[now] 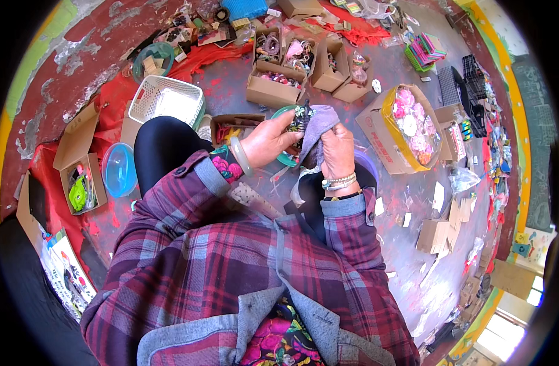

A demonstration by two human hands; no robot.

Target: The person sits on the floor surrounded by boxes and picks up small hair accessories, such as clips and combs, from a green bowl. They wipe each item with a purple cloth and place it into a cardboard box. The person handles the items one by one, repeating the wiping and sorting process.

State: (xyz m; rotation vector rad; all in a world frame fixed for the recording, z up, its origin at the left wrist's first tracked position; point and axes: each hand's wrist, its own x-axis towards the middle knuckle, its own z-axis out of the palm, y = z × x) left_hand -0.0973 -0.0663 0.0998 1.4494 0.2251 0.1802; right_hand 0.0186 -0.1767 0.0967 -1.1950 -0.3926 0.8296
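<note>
My left hand (262, 144) is closed, its thumb and fingers pinching a small dark toothed piece with pale green-and-white flower shapes (302, 114), which looks like a hair clip. My right hand (338, 151) grips a greyish-purple cloth (320, 122), with its fingers wrapped round the fabric. The cloth lies against the right side of the dark piece, and part of it hangs below. Both hands are close together in front of me. Behind them shows part of a green basin (283, 110), largely hidden by the hands and cloth.
A white basket (198, 93) and a blue plastic bowl (119, 170) are at left. Ahead are cardboard boxes (273, 91) of small accessories. A yellow-edged carton (380, 139) of pink flowers stands at right. Beside my right wrist is a purple basin (366, 163). Paper scraps (438, 196) litter the floor.
</note>
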